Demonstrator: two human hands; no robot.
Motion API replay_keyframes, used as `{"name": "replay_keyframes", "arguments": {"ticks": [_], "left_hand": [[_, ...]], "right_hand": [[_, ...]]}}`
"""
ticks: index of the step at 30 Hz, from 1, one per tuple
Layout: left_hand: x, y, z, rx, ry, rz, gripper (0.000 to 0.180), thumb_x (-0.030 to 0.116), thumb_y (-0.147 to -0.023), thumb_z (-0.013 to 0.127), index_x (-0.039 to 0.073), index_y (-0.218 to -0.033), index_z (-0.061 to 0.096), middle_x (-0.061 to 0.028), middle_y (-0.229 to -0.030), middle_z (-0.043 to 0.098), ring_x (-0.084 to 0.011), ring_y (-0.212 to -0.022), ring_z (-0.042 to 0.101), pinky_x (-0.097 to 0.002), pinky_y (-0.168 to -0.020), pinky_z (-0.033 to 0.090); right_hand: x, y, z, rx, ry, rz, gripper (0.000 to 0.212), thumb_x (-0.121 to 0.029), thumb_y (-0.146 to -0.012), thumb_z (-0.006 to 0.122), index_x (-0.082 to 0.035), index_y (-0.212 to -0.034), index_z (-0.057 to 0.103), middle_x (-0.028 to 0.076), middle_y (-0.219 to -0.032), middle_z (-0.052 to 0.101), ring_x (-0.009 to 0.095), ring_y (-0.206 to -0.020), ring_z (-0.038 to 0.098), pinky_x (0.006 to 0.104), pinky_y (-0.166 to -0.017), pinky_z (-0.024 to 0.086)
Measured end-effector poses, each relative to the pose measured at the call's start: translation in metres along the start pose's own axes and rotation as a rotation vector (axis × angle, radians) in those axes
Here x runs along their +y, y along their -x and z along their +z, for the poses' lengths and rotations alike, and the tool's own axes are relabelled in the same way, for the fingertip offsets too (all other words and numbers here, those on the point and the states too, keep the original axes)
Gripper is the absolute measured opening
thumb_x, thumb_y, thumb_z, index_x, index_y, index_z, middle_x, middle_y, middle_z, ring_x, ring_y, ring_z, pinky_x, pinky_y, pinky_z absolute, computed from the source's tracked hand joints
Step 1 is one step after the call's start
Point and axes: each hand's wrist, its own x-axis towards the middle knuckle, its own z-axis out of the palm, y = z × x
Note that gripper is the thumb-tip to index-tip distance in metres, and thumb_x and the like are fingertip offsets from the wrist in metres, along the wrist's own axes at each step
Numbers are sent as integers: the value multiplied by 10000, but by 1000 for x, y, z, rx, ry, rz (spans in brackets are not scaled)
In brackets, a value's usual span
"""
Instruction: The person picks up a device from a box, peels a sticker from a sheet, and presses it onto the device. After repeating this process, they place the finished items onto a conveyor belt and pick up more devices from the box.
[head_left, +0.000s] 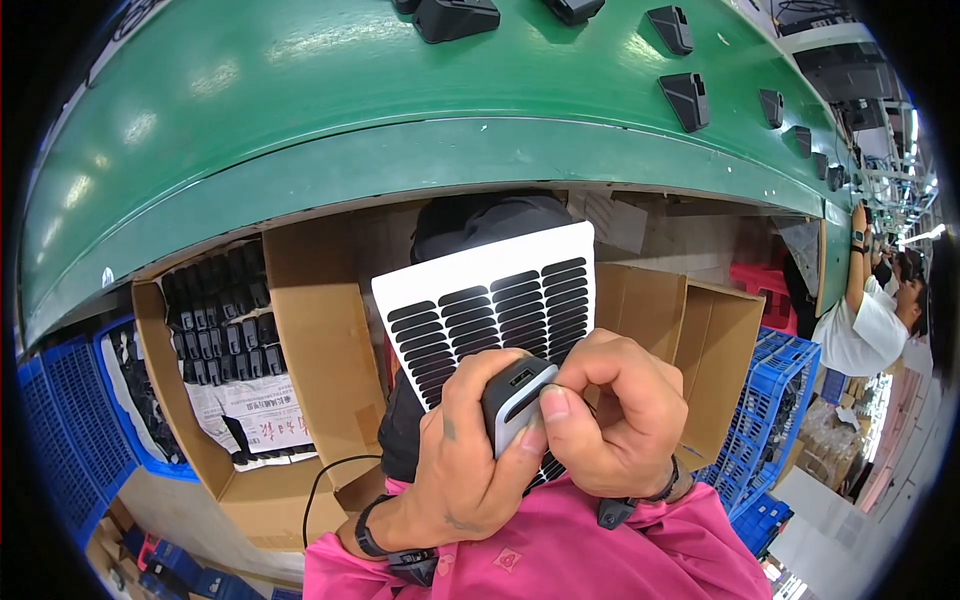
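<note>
My left hand (pixel 465 455) is wrapped round a small black device (pixel 512 385) with a light grey face and a slot-like port at its end. Close against its edge, my right hand (pixel 622 412) pinches thumb and forefinger together; what they hold, if anything, is hidden. A white sheet (pixel 440 275) with rows of black oblong stickers lies on my lap, partly behind both hands.
A green conveyor belt (pixel 330 90) runs ahead, bearing several black devices (pixel 684 100). At left stands a cardboard box (pixel 240 490) with rows of black parts; at right are another open carton (pixel 720 340) and a blue crate (pixel 770 400). A person (pixel 870 320) sits farther right.
</note>
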Motion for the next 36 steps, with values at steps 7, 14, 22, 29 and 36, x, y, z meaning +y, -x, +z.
{"name": "replay_keyframes", "arguments": {"ticks": [7, 14, 22, 29, 36], "left_hand": [[-2, 0, 0, 56, -58, 57, 499, 67, -826, 608, -69, -1247, 377, -226, -1035, 561, -319, -804, 622, -372, -700, 509], [-6, -1, 1, 91, -60, 107, 486, 58, -823, 609, -84, -1233, 392, -236, -990, 565, -311, -771, 609, -371, -660, 506], [-6, -3, 2, 135, -73, 160, 453, 55, -823, 604, -89, -1210, 419, -233, -949, 574, -306, -765, 606, -367, -651, 506], [1, 2, -2, 64, 150, -25, 467, 122, -856, 559, -53, -1250, 379, -188, -1004, 570, -237, -796, 598, -339, -714, 493], [10, 3, -4, -2, 592, -403, 493, 208, -852, 486, -25, -1264, 348, -138, -1077, 522, -166, -926, 539, -307, -810, 455]], "right_hand": [[0, -1, 0, -16, -19, 36, 112, -33, -764, 675, 14, -766, 573, 72, -646, 583, 136, -499, 576, 248, -455, 454], [-1, 2, -1, -25, -120, 147, 111, -34, -796, 679, 23, -784, 585, 70, -672, 599, 106, -548, 565, 227, -498, 446], [2, 6, 2, 20, -177, 177, 137, -28, -797, 698, 35, -818, 578, 62, -720, 611, 85, -591, 573, 215, -526, 462], [8, 10, 8, 131, -427, 288, 202, -20, -791, 708, 60, -905, 561, 76, -793, 610, 71, -665, 580, 224, -568, 488], [5, 6, -2, -40, -307, 228, 169, -65, -917, 502, 77, -954, 587, 84, -761, 608, 89, -631, 568, 227, -564, 467]]}}
